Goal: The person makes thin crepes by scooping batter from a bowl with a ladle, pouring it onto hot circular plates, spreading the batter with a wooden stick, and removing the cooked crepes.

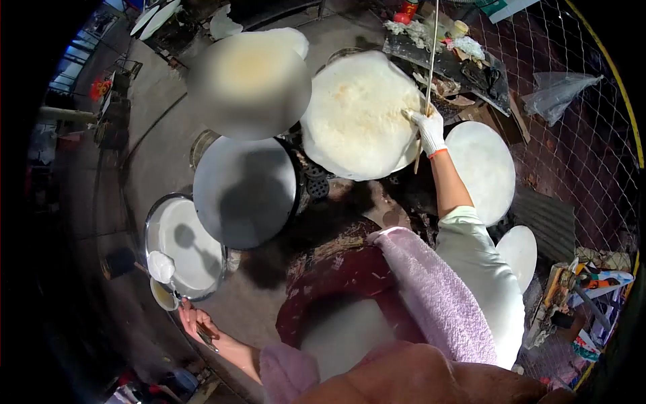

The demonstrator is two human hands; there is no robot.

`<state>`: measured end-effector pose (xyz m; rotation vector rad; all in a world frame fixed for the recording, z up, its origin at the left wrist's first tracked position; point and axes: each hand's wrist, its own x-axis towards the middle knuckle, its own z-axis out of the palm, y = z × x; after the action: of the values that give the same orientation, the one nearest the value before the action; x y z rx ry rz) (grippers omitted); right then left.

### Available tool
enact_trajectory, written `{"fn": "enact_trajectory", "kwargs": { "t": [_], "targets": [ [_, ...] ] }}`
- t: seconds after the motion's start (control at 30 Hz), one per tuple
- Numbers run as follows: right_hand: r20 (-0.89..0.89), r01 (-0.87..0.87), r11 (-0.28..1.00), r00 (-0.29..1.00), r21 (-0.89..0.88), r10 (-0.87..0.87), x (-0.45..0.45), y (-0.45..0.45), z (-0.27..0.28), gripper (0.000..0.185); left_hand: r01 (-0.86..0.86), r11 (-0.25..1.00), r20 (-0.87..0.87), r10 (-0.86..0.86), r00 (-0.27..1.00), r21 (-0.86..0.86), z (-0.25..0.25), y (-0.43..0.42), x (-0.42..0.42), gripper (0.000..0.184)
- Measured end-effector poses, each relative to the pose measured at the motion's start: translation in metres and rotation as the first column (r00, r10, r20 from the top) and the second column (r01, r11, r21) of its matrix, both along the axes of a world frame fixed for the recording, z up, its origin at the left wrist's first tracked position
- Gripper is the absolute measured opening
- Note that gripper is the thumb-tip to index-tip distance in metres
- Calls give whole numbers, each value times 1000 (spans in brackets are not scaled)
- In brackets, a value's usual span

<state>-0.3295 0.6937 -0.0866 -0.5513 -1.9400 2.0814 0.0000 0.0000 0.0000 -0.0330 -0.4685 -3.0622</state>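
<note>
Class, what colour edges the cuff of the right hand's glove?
Orange: the cuff edge shows best in the head view.

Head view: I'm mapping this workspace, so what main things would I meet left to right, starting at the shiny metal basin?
Shiny metal basin, grey round griddle, thin pale round flatbread, white-gloved right hand, flat pale round disc, clear plastic bag.

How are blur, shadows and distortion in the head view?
Head view: heavy blur smears most of the upper-left round sheet; head view: a dark shadow covers much of the grey round plate, a smaller one lies on the white liquid near the ladle; head view: wide-angle distortion bows the wire fence, corners black.
</note>
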Motion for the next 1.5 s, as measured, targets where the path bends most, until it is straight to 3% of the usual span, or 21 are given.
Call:
{"fn": "enact_trajectory", "kwargs": {
  "t": [0.07,0.1,0.13,0.27,0.37,0.43,0.5,0.53,0.57,0.6,0.67,0.73,0.83,0.87,1.0,1.1,1.2,1.27,1.33,1.43,1.5],
  "targets": [
    [75,-6,998,997,-64,11,12,10,-59,47,-28,998,-14,28,1000,-57,26,-14,0,46],
    [104,21,997,994,77,-29,-12,79,-53,50,-105,994,33,106,994,-3,-3,52,-24,45],
    [133,3,997,991,73,-13,-11,70,-65,51,-181,983,95,184,978,-40,19,52,-25,44],
    [165,-29,985,986,170,1,-22,82,-70,55,-160,984,77,166,983,-79,13,53,-39,44],
    [76,-104,961,993,258,87,-34,92,-68,70,-146,986,65,151,986,-77,13,63,-46,46],
    [81,3,927,996,376,-36,-40,94,-60,88,-135,988,54,139,989,-70,9,65,-52,47],
    [-3,111,883,992,456,-124,-52,105,-71,91,-122,989,45,126,991,-82,0,53,-51,46],
    [64,51,895,994,444,-88,-52,111,-70,87,-130,988,59,135,989,-78,3,56,-53,45],
    [55,-66,969,997,240,55,-59,129,-98,81,-138,988,72,143,987,-74,9,63,-58,44],
    [32,-39,999,999,2,39,-58,122,-94,76,-145,987,86,151,985,-70,13,66,-60,44],
    [57,-39,995,997,-96,45,-56,114,-82,70,-170,984,64,174,983,-62,-1,42,-59,42],
    [159,-115,977,984,181,86,-56,111,-73,67,-312,947,161,319,934,-72,-4,35,-55,40],
    [222,-178,956,967,233,127,-59,113,-63,59,-286,958,179,284,942,-17,-6,24,-57,40],
    [224,-191,922,967,337,119,-65,123,-76,58,-255,967,130,249,960,27,-7,23,-58,39],
    [383,-222,845,923,486,22,-67,115,-62,44,-310,940,194,334,922,-146,-16,-5,-48,39],
    [318,-124,944,948,307,21,-67,107,-57,33,-148,989,12,148,989,-12,-27,-24,-42,42],
    [259,-148,981,960,127,111,-64,101,-36,32,-149,989,87,149,985,-5,-29,-39,-41,42],
    [276,-208,961,949,183,153,-66,94,-26,33,-174,984,110,177,978,-34,-25,-40,-39,43],
    [304,-255,932,937,259,172,-70,84,-19,36,-433,814,367,567,738,-387,-13,-20,-49,43],
    [214,-257,827,962,500,170,-72,75,-25,30,-411,723,312,639,703,-555,-55,-58,-24,39],
    [188,-165,611,982,775,26,-82,81,-39,34,-421,726,334,648,685,-544,-34,-40,-32,36]
  ]
}}
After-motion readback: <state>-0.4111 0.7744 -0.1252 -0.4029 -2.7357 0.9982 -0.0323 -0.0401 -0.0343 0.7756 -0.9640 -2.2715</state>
